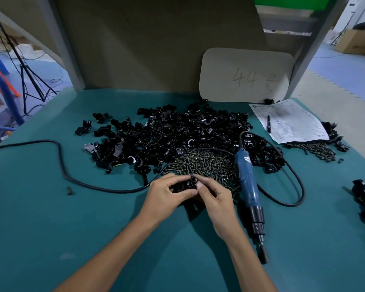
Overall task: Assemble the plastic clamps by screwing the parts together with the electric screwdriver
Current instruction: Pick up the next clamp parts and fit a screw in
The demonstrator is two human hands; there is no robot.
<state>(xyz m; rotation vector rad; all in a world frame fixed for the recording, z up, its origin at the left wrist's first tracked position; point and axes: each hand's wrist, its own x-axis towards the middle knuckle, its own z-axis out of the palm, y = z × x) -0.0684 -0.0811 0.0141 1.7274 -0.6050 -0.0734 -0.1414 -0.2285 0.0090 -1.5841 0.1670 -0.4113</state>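
Curling round one small black plastic clamp [191, 183], the fingers of the left hand [167, 194] and the right hand [216, 199] pinch it from both sides over the smooth teal table [72, 228]. Just beside the right hand lies the blue electric screwdriver [248, 182], dark tip toward the person. Behind the hands is a heap of dull metal screws [204, 165], then a wide pile of glossy black clamp parts [167, 131].

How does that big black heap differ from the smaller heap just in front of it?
The clamp parts are chunky, glossy black plastic; the screws are tiny, dull brownish pins. The clamp parts spread wide; the screws form a compact heap. Both lie loose on the green table.
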